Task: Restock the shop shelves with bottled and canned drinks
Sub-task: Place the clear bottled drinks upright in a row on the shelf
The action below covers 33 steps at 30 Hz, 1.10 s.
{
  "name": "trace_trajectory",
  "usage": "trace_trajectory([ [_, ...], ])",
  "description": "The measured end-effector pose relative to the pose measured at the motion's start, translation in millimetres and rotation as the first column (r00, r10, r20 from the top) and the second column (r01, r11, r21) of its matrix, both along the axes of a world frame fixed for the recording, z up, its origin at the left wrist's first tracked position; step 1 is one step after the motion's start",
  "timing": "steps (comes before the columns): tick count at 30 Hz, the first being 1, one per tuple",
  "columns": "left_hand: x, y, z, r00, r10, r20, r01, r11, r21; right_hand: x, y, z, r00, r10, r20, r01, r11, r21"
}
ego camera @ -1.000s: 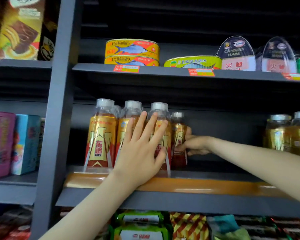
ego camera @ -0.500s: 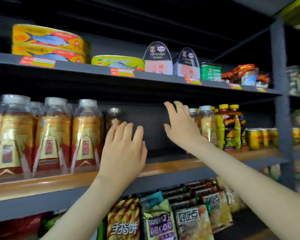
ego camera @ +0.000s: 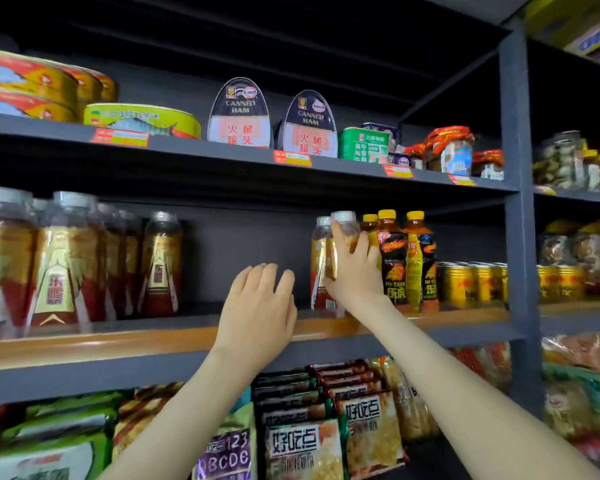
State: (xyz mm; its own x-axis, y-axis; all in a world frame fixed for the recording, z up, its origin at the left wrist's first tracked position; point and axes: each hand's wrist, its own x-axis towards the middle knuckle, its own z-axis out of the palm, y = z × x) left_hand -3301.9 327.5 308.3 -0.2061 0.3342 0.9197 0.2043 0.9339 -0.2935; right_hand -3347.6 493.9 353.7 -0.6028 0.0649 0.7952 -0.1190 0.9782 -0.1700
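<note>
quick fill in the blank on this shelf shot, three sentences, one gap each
1. The right hand touches a clear-capped bottle beside bottles whose caps are ____.
2. The left hand holds ____.
3. The canned ham tins stand on a shelf ____ these bottles.
Missing words: yellow; nothing; above.

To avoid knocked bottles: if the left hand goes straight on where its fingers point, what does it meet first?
Probably the shelf's dark back wall; the left hand points into the gap beside the bottle that the right hand grips. Depth is unclear.
</note>
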Motion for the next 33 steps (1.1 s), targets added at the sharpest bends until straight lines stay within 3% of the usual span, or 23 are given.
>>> trace_trajectory([
  [3,-1.2,7.7,-11.1,0.999,0.031,-0.017,-0.031,0.999,0.020,-2.9,0.0,-0.2,0.982,0.189,0.000,-0.189,0.981,-0.037],
  [8,7.9,6.2,-25.5,0.997,0.068,-0.034,-0.070,0.996,-0.051,-6.4,8.5,-4.9,0.890,0.451,-0.064,-0.444,0.890,0.100],
  [13,15.6,-1.9,-33.3,0.998,0.044,0.039,-0.042,0.998,-0.055,21.1,8.3,0.3,0.728,0.568,-0.384,-0.514,0.823,0.244],
  [15,24.8,-4.6,-32.5,0.997,-0.041,0.065,0.041,0.999,-0.004,43.2,5.8,2.9,0.644,0.599,-0.476,-0.529,0.798,0.288],
  [17,44.6,-8.1,-36.0,0.960,-0.234,0.155,0.213,0.967,0.141,72.6,0.5,-3.6,0.577,0.653,-0.491,-0.600,0.747,0.288],
  [19,73.6,-14.6,-46.3,0.839,-0.492,0.231,0.394,0.844,0.365,107.3,-6.0,-21.8,0.522,0.713,-0.468,-0.689,0.676,0.260],
  [21,105.2,-19.9,-60.3,0.680,-0.673,0.293,0.502,0.717,0.484,140.5,-14.4,-53.2,0.467,0.785,-0.406,-0.797,0.573,0.191],
  [23,131.8,-25.9,-81.8,0.506,-0.802,0.316,0.576,0.588,0.568,167.4,-29.3,-96.2,0.355,0.892,-0.280,-0.928,0.373,0.011],
  [24,142.2,-29.6,-95.6,0.456,-0.832,0.315,0.563,0.544,0.622,177.4,-38.2,-119.7,0.288,0.930,-0.227,-0.957,0.269,-0.111],
  [26,158.6,-40.4,-131.8,0.458,-0.826,0.328,0.454,0.535,0.713,187.2,-55.1,-168.1,0.219,0.962,-0.162,-0.927,0.153,-0.343],
  [29,175.0,-62.8,-201.7,0.344,-0.837,0.425,0.209,0.509,0.835,186.2,-70.4,-228.8,0.254,0.966,-0.057,-0.734,0.154,-0.661],
  [33,196.0,-84.1,-278.3,0.201,-0.882,0.426,-0.046,0.426,0.903,184.0,-96.3,-289.9,0.297,0.932,0.208,-0.519,0.341,-0.784],
])
